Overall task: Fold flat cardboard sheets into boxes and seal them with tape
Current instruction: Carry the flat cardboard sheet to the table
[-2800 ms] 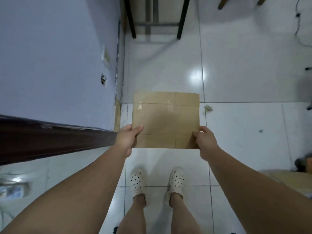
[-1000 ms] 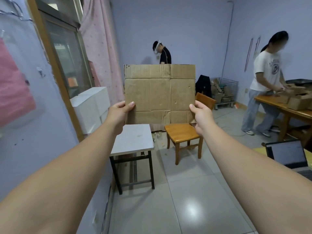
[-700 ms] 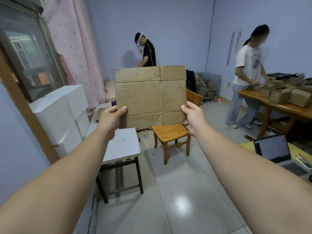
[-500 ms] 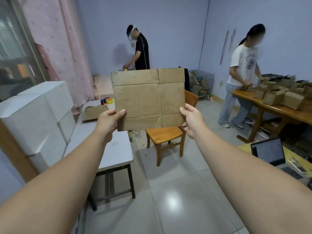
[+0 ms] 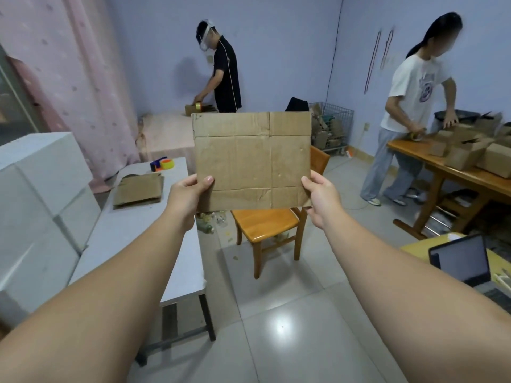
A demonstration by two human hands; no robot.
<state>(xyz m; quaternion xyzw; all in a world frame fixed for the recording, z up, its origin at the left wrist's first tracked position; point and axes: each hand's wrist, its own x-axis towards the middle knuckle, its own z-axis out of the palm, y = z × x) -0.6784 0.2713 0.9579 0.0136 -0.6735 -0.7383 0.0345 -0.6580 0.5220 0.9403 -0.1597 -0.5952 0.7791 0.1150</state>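
I hold a flat brown cardboard sheet [image 5: 250,158] upright at arm's length, its creases showing as a grid. My left hand [image 5: 188,199] pinches its lower left edge, thumb on the front. My right hand [image 5: 320,196] grips the lower right edge. On the grey table [image 5: 132,239] to the left lie a stack of flat cardboard sheets [image 5: 138,190] and a tape dispenser with a yellow roll [image 5: 163,164].
A wooden chair [image 5: 266,225] stands just behind the sheet. White boxes [image 5: 36,205] sit at the far left. Two people work at the back: one [image 5: 221,70] at a pink-covered table, one [image 5: 412,106] at a wooden table [image 5: 453,172] with folded boxes. A laptop [image 5: 460,258] sits lower right.
The view rose from the floor to the room and kept swinging left, bringing the grey table's cardboard stack and tape into sight. Both hands kept the same hold on the sheet.
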